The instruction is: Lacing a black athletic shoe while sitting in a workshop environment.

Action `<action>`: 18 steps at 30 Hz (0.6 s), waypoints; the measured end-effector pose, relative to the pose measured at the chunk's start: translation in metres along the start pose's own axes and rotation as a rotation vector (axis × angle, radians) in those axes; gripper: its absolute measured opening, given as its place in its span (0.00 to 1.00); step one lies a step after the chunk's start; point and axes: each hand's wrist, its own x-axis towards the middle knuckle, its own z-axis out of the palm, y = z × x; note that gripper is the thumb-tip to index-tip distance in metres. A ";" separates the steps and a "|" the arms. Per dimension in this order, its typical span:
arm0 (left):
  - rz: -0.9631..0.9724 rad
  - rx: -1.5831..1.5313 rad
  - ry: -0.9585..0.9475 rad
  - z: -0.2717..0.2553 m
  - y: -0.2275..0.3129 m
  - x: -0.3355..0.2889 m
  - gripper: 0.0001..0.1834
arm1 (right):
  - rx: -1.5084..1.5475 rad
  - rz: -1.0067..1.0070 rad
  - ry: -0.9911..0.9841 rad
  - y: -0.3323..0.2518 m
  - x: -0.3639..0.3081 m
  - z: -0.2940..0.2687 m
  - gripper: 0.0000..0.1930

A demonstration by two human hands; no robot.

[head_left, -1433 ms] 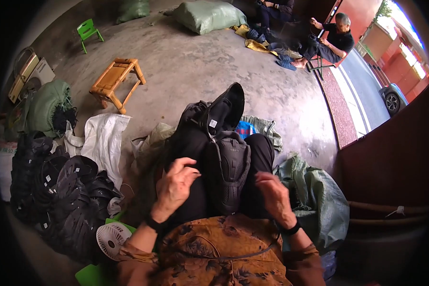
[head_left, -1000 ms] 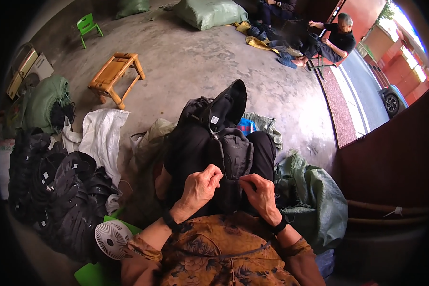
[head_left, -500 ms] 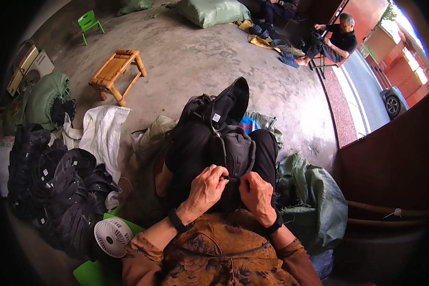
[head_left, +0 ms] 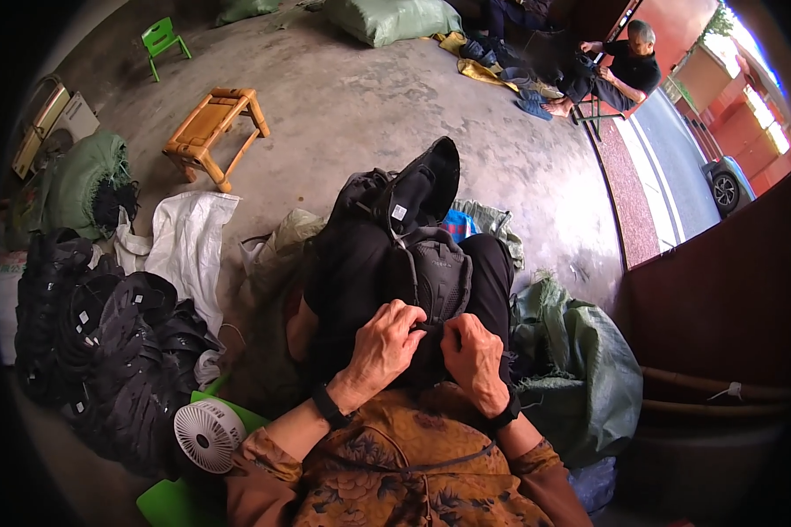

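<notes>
Two tight pinches at the near end of a black shoe-shaped piece

Your left hand is curled nearly closed, thumb and forefinger drawn together. Your right hand is balled just beside it, knuckles up, so its fingertips are hidden from you. Both are at the near end of the piece; you cannot tell what, if anything, either one grips, since dark material merges with dark clothing there.

The piece lies on your lap, between the thighs; your hands cover part of its near end. At the lap's far left edge sits another black piece with a white label.

On the floor, toward its left edge, a heap of black pieces blurs into one mass, single outlines hard to pick out. Beside it stands a white fan. A green sack slumps by your right leg. At the floor's far edge, a second seated person is cut off by the view.
</notes>
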 end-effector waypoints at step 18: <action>-0.003 -0.009 -0.029 0.003 -0.007 0.002 0.10 | 0.673 0.468 -0.467 0.021 0.021 -0.018 0.07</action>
